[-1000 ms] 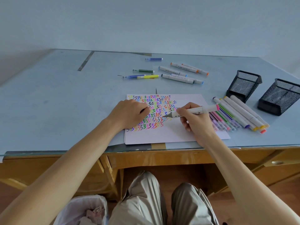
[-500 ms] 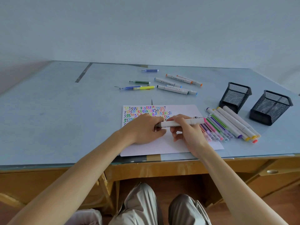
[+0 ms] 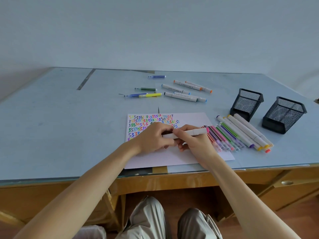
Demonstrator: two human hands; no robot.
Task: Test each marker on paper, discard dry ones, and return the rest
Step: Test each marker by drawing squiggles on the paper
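Observation:
Both hands hold a white marker with a pink end point(image 3: 193, 132) level above the white paper point(image 3: 172, 157). My right hand point(image 3: 191, 142) grips its middle. My left hand point(image 3: 153, 137) pinches its left end, where the cap sits; the tip is hidden. The paper carries rows of coloured zigzag marks point(image 3: 146, 123). A row of thin and thick markers point(image 3: 238, 135) lies on the paper's right edge. Several more markers point(image 3: 183, 94) lie scattered further back on the desk.
Two black mesh pen holders point(image 3: 246, 102) point(image 3: 283, 114) stand at the right of the blue desk top point(image 3: 69, 126). A brown drawer with a round handle point(image 3: 286, 182) sits under the right edge. My knees show below the desk.
One second ago my right hand drew on the paper with the uncapped marker. Since then the left hand came to the marker's tip end, and both hands hold it level.

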